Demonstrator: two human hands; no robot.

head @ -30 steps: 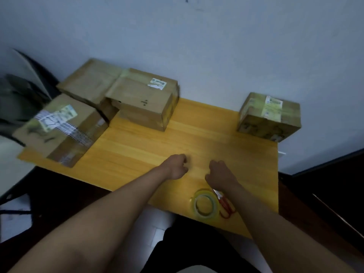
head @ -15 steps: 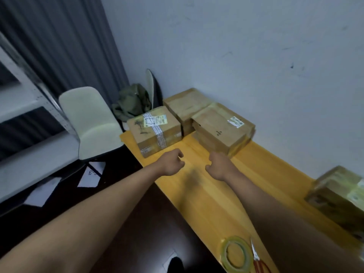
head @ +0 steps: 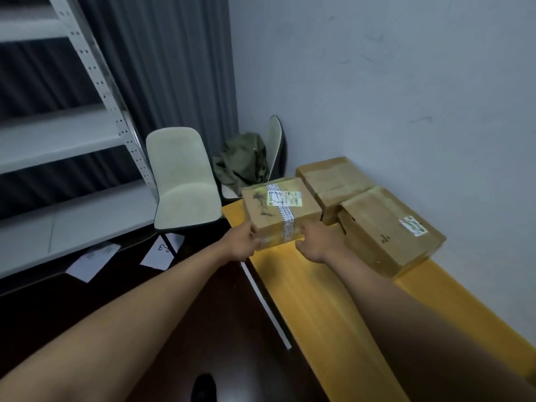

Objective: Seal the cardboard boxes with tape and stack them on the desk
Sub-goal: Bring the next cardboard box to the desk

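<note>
Two-hand grip on taped box (head: 280, 213): left hand (head: 242, 242), right hand (head: 316, 242) clasp near corners; box on yellow surface (head: 319, 300), beside two others.

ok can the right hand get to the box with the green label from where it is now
Probably yes. The right hand rests at the striped-tape box, and the box with the green label sits just beside it on the desk, nothing between.
</note>
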